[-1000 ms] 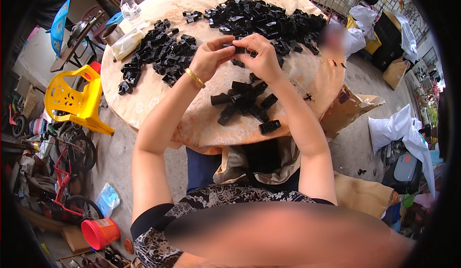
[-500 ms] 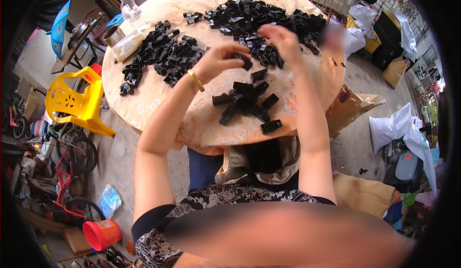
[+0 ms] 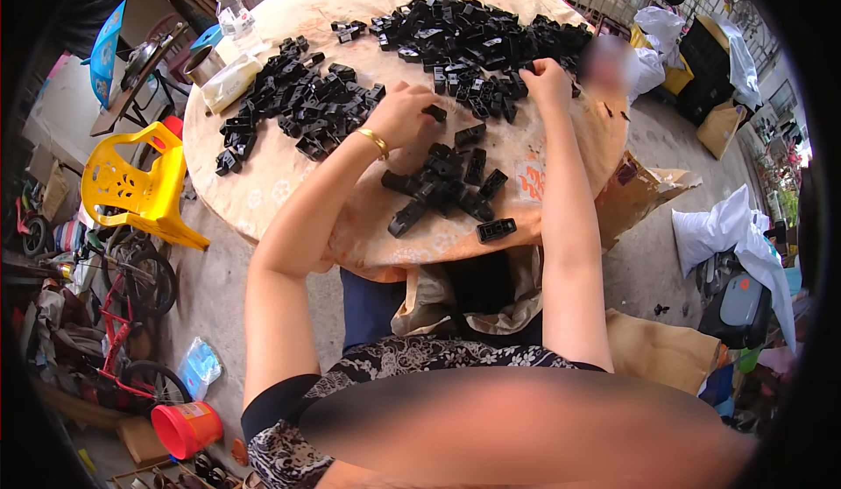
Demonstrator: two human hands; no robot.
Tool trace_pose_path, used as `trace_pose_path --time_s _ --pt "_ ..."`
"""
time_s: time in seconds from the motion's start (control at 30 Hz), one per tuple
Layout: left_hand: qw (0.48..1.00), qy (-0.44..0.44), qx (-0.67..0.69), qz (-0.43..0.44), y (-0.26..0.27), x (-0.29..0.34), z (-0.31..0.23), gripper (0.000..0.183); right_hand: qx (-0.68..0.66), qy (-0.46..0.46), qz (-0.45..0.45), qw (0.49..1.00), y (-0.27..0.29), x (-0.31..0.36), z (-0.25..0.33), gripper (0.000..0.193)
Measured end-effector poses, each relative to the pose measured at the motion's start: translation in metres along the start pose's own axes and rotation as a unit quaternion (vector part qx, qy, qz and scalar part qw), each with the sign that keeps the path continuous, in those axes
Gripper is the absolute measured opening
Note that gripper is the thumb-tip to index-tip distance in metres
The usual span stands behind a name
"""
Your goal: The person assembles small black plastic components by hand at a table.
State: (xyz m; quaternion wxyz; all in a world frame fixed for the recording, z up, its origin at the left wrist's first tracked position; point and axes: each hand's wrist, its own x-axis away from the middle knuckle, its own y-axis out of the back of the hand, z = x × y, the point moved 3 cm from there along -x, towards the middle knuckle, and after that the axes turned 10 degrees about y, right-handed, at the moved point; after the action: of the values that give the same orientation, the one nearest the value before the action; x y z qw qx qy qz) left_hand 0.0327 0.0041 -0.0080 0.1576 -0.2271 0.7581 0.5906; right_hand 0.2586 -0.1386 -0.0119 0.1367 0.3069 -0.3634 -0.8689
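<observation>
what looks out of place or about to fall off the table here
One black plastic part lies alone near the round table's near edge, apart from the small pile. Nothing has visibly spilled or broken.

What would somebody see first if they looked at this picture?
Probably the heaps of small black plastic parts spread over the round table, with a smaller pile near its front edge. Next come the two bare hands: the left hand holds one black piece, while the right hand reaches into the big far heap. A bright yellow plastic chair stands left of the table.
</observation>
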Motion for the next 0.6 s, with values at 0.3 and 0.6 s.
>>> trace_pose_path --time_s 0.3,0.6 --pt "0.949 0.217 0.227 0.039 0.001 -0.007 0.009 0.029 -0.666 0.043 0.194 0.719 -0.009 0.053 0.098 0.023" --pt "0.672 0.302 0.666 0.115 0.021 -0.001 0.009 0.025 -0.543 0.078 0.234 0.803 -0.024 0.064 0.1 0.02"
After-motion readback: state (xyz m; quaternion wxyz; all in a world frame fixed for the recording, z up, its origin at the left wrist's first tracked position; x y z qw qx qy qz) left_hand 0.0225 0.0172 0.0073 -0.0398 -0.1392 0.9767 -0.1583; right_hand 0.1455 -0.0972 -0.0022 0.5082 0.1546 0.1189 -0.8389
